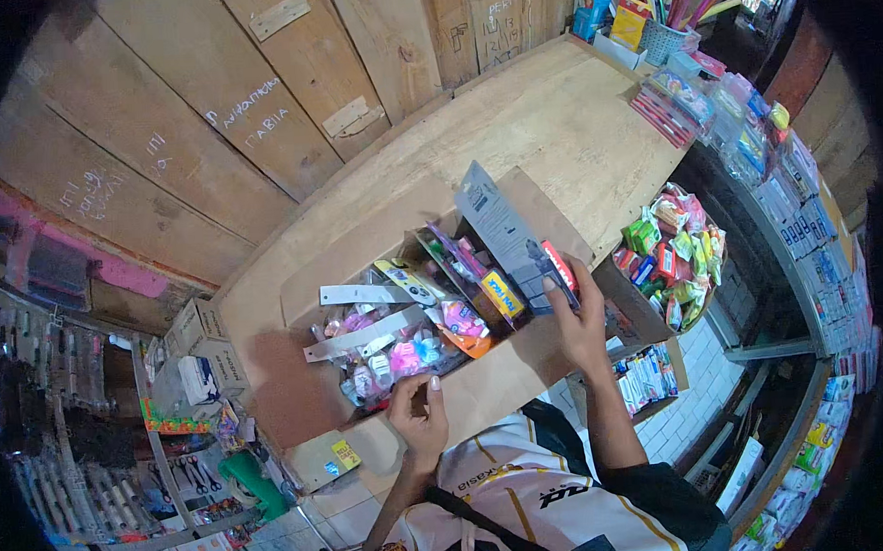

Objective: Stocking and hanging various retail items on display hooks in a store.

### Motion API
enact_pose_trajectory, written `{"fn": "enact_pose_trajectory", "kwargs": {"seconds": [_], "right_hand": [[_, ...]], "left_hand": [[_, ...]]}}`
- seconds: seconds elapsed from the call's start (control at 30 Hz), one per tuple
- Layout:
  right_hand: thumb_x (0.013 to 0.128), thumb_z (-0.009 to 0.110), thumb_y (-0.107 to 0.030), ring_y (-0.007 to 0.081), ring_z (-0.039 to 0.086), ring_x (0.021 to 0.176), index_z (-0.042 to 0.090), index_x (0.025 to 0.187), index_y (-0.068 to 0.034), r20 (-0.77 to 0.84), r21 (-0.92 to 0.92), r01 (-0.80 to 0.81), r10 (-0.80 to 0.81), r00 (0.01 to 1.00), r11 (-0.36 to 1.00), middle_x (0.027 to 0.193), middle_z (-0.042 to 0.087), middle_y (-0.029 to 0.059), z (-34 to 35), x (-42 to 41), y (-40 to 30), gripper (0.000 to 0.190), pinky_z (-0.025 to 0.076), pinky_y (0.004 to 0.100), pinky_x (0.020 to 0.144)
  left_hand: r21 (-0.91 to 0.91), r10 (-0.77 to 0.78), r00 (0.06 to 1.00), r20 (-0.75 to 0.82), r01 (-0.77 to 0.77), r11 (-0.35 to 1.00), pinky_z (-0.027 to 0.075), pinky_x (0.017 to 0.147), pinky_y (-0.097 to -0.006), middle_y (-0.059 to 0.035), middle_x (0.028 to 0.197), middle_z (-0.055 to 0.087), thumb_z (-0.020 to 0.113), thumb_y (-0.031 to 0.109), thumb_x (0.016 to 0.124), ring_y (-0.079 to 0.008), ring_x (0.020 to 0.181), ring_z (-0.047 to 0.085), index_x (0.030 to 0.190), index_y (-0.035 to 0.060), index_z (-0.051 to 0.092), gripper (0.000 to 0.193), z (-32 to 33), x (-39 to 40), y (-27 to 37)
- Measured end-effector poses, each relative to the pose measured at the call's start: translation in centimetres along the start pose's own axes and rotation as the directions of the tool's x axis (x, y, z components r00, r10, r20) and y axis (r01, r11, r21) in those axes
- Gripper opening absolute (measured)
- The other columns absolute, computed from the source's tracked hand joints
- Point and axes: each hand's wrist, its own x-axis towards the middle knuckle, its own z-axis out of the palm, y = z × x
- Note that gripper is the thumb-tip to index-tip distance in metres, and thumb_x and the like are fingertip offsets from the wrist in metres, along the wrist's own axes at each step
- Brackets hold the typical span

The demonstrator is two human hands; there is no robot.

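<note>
My right hand [582, 317] grips the lower right corner of a grey packaging card [502, 232], with a red label at that corner. The card stands tilted over the right end of an open cardboard box [502, 384]. In the box are clear bags of small pink, white and blue items [408, 354], and upright packs, one with a yellow label [503, 293]. My left hand [422, 417] is at the box's front flap, thumb raised and fingers curled; whether it pinches the flap is hidden.
The box lies on a wooden counter [553, 115] against a plank wall [402, 41]. To the right are a box of colourful packets [677, 254] and a glass display case [788, 260]. A green tape dispenser [255, 483] and hanging scissors [191, 475] are at left.
</note>
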Motion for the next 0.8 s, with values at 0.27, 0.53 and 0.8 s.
{"fn": "enact_pose_trajectory", "kwargs": {"seconds": [0.27, 0.53, 0.8], "right_hand": [[0.079, 0.070, -0.009, 0.0369, 0.059, 0.107, 0.055, 0.125, 0.004, 0.154, 0.004, 0.365, -0.362, 0.920, 0.931, 0.119, 0.061, 0.0223, 1.4, -3.5, -3.5, 0.050, 0.045, 0.0431, 0.094], [0.066, 0.077, -0.018, 0.0298, 0.052, 0.104, 0.057, 0.134, -0.012, 0.397, -0.106, 0.546, -0.468, 0.789, 0.831, 0.127, 0.054, 0.0137, 5.5, -8.3, -4.4, 0.071, 0.044, 0.0388, 0.088], [0.076, 0.074, -0.012, 0.0319, 0.053, 0.110, 0.060, 0.123, -0.005, 0.367, 0.108, 0.360, -0.373, 0.852, 0.927, 0.119, 0.054, 0.0171, 4.9, -5.0, -5.0, 0.050, 0.047, 0.0397, 0.091]], "left_hand": [[-0.388, -0.010, 0.918, 0.397, 0.178, 0.905, 0.041, 0.101, -0.0365, -0.0168, 0.135, 0.047, 0.066, 0.016, 0.090, -0.0223, 0.121, 0.050, 0.145, -0.0011, 0.029, 0.069, 1.4, 2.9, 7.3], [-0.623, -0.291, 0.901, 0.321, 0.432, 0.652, 0.042, 0.104, -0.0422, -0.0150, 0.135, 0.048, 0.051, 0.033, 0.099, -0.0256, 0.125, 0.050, 0.143, 0.0011, 0.030, 0.058, -0.4, 1.6, 6.1], [-0.754, -0.396, 0.913, 0.093, 0.325, 0.571, 0.039, 0.104, -0.0336, -0.0105, 0.133, 0.049, 0.038, 0.028, 0.106, -0.0159, 0.122, 0.048, 0.138, 0.0018, 0.041, 0.041, -2.3, 1.6, 2.3]]}}
